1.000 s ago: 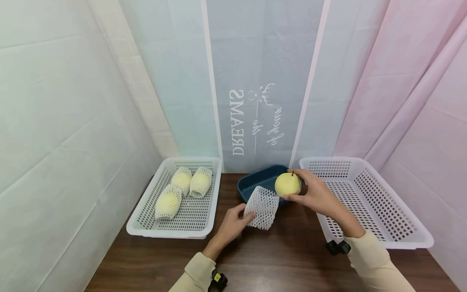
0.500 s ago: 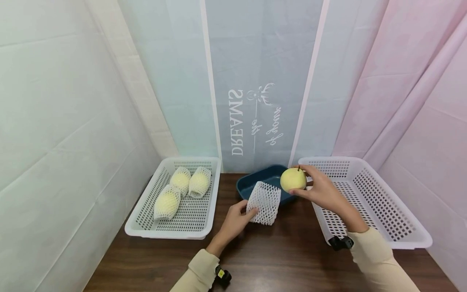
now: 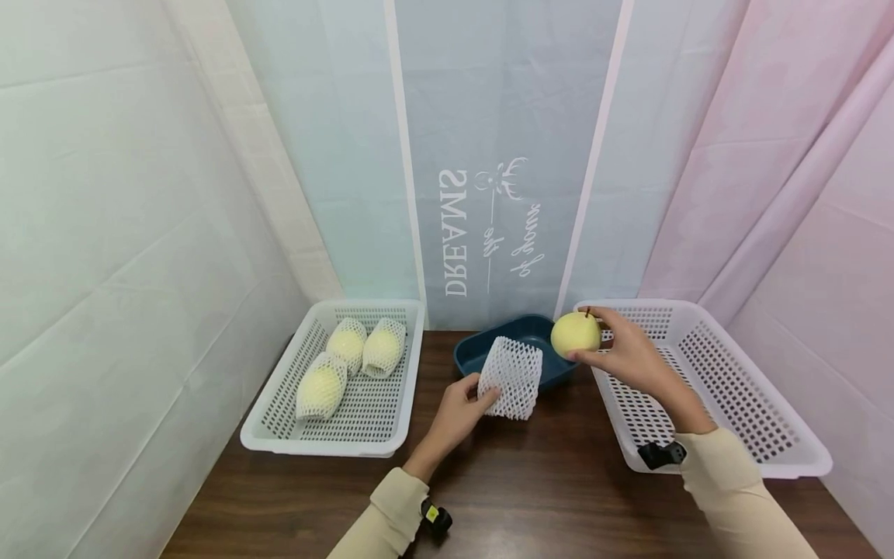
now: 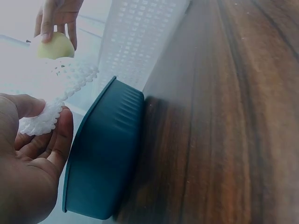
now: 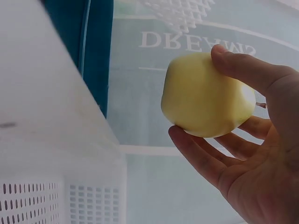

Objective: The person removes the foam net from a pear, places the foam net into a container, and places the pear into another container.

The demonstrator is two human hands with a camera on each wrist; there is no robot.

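Observation:
A white foam net sleeve (image 3: 513,378) hangs from my left hand (image 3: 457,411), pinched between thumb and fingers at its near left edge; the left wrist view shows the pinch on the foam net (image 4: 44,116) up close. My right hand (image 3: 632,353) grips a bare yellow pear (image 3: 576,333), thumb on one side and fingers on the other. Its short stem shows beside the palm in the right wrist view, where the pear (image 5: 205,95) has no net on it. Both hands are above the dark teal tray (image 3: 475,348), the pear over its right end, apart from the net.
At left, a white plastic basket (image 3: 401,419) holds 3 pears in foam nets (image 3: 321,390). Another white basket (image 3: 740,388) stands at right, beneath the right forearm. All rest on a dark wooden table (image 3: 531,497) with fabric walls (image 3: 503,93) behind and at the sides.
The right hand has carried the pear to the right and slightly up in the head view, away from the net. My left hand has shifted a little up and right with the foam net.

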